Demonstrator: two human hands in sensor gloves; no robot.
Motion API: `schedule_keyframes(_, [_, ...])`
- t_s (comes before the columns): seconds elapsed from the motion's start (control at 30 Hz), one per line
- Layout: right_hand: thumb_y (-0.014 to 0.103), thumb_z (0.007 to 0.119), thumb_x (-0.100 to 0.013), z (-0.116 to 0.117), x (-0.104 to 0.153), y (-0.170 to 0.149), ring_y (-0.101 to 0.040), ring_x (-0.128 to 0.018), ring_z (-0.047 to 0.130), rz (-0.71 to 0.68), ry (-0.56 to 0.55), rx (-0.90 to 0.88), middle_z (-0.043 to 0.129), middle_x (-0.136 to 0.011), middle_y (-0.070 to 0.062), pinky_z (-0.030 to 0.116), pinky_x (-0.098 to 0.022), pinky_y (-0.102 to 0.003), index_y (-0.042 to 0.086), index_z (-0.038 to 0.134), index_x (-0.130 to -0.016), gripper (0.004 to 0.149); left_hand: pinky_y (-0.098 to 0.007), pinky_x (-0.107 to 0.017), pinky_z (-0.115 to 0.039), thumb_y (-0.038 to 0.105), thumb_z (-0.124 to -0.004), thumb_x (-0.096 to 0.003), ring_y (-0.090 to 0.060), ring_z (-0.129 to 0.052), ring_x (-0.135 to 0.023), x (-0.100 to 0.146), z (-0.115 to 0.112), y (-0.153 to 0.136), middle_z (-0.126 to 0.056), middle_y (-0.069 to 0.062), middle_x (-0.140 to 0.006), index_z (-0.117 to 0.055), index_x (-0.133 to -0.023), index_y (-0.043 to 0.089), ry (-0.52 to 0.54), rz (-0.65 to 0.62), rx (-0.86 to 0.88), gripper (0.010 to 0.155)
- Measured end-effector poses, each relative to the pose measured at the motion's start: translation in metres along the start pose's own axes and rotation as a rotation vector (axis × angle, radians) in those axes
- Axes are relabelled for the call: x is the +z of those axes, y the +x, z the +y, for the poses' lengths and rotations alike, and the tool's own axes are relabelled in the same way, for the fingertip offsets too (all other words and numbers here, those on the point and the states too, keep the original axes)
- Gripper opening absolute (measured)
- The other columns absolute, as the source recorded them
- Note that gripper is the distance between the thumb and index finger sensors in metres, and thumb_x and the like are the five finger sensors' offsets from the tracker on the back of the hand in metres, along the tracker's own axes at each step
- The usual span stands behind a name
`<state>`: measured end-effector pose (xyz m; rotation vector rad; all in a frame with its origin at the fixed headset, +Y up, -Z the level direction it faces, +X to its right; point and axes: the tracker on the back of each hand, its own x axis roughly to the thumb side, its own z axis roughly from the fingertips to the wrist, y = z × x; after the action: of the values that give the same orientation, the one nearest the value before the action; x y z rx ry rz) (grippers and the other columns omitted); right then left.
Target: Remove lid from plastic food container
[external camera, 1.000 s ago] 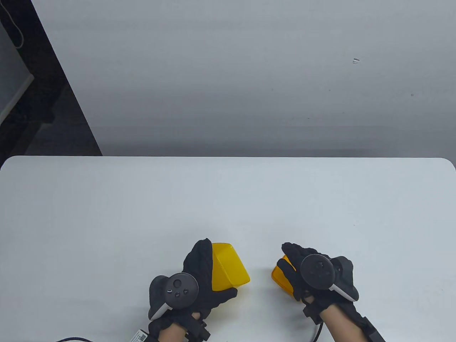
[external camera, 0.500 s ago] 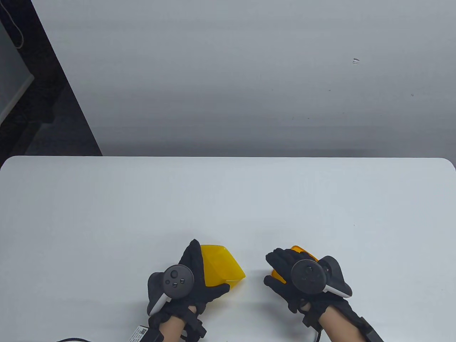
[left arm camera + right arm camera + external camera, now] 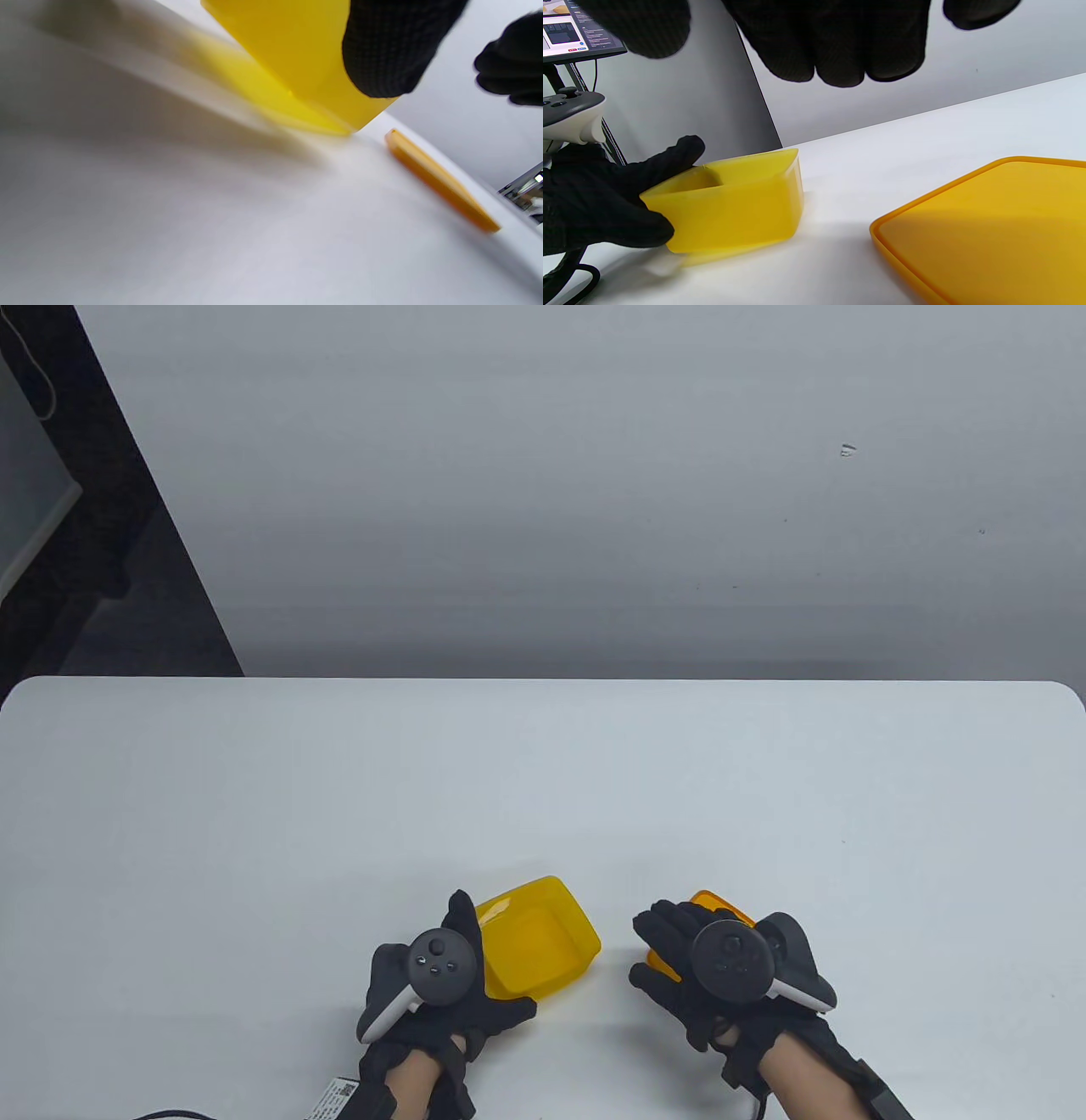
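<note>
The yellow plastic container (image 3: 543,937) stands on the table with its opening up and no lid on it. My left hand (image 3: 490,963) grips its left wall; the right wrist view shows the container (image 3: 734,207) with the left-hand fingers (image 3: 606,203) on its rim and side. The orange lid (image 3: 721,904) lies flat on the table to the right, mostly hidden under my right hand (image 3: 657,943). In the right wrist view the lid (image 3: 988,228) lies below my right fingers (image 3: 835,46), which hover apart from it. The left wrist view shows the container (image 3: 288,63) and the lid (image 3: 441,182) a short way apart.
The white table (image 3: 543,780) stretches far beyond the hands, with a grey wall behind it. A cable (image 3: 170,1114) runs off at the near left edge. A monitor (image 3: 572,29) on a stand shows at the left in the right wrist view.
My left hand has turned the container from tilted to opening-up on the table. My right hand moved left and laid the lid flat, then stayed still.
</note>
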<state>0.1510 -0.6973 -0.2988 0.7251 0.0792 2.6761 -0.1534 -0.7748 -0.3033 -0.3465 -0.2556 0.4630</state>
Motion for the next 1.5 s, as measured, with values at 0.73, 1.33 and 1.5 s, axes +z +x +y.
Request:
schedule_keyframes(0.73, [0.064, 0.056, -0.044, -0.003, 0.002, -0.001, -0.048, -0.104, 0.031, 0.018, -0.073, 0.054, 0.037, -0.109, -0.019, 0.021, -0.064, -0.071, 0.012, 0.052, -0.104, 0.080, -0.067, -0.073, -0.049, 0.065, -0.066, -0.0498, -0.051, -0.036, -0.111, 0.052, 0.034, 0.069, -0.037, -0.012, -0.123, -0.032, -0.113, 0.028, 0.415, -0.264, -0.275, 0.081])
schedule_keyframes(1.33, [0.064, 0.060, -0.044, 0.013, -0.003, 0.000, -0.045, -0.103, 0.008, 0.011, 0.045, 0.146, 0.018, -0.110, -0.016, 0.011, -0.062, -0.072, 0.016, 0.039, -0.107, 0.082, -0.070, -0.075, -0.032, 0.080, -0.055, -0.0467, -0.049, -0.007, -0.112, 0.052, 0.019, 0.084, -0.007, -0.008, -0.124, -0.011, -0.112, 0.040, 0.283, -0.320, -0.475, 0.088])
schedule_keyframes(1.5, [0.063, 0.060, -0.044, 0.016, -0.004, -0.003, -0.046, -0.103, 0.010, 0.026, 0.070, 0.129, 0.018, -0.110, -0.016, 0.011, -0.062, -0.072, 0.016, 0.040, -0.107, 0.081, -0.070, -0.075, -0.032, 0.079, -0.056, -0.0467, -0.048, -0.008, -0.112, 0.052, 0.019, 0.083, -0.009, -0.008, -0.124, -0.012, -0.112, 0.040, 0.290, -0.318, -0.472, 0.088])
